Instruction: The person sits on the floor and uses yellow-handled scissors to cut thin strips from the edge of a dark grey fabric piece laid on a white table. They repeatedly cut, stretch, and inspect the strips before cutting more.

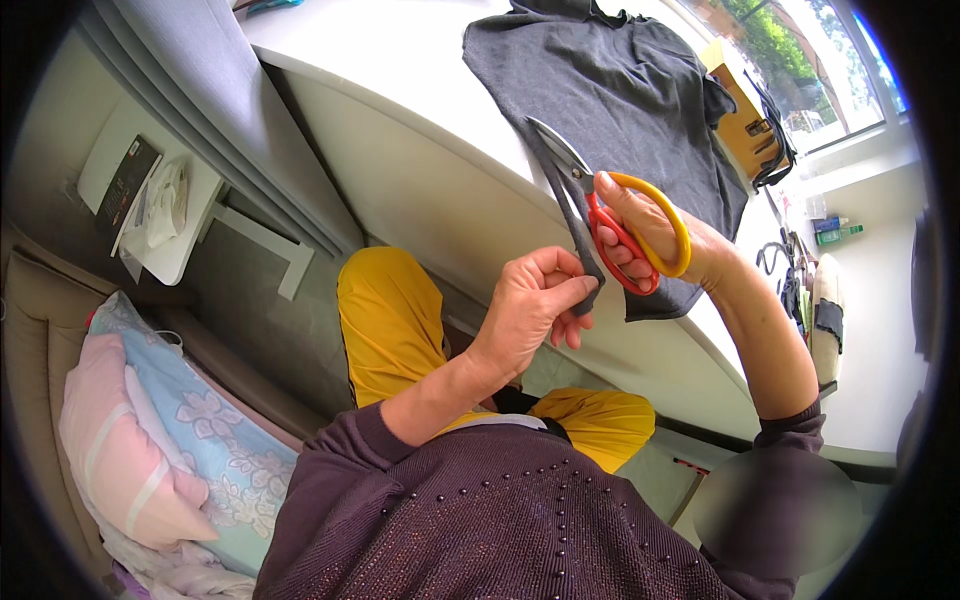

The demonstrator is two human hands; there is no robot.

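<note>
Dark grey knit fabric (600, 82), which looks like a garment, lies spread over a white tabletop (397, 60) and hangs past its front edge. A narrow strip (564, 199) is partly cut from its left side. My left hand (532, 300) pinches the lower end of that strip between thumb and fingers, in front of the table edge. In my right hand (637, 225) is a pair of scissors (654, 196) with one yellow and one red handle loop. Their blades are parted and point up and left, along the cut between strip and fabric.
Behind the fabric a yellowish box (739, 112) with dark straps stands by the window. Small bottles (836, 229) and a pale pouch (827, 315) sit at right. Left are a grey curtain (217, 97), a small white table (184, 244) and a sofa (45, 360) with bedding (150, 442).
</note>
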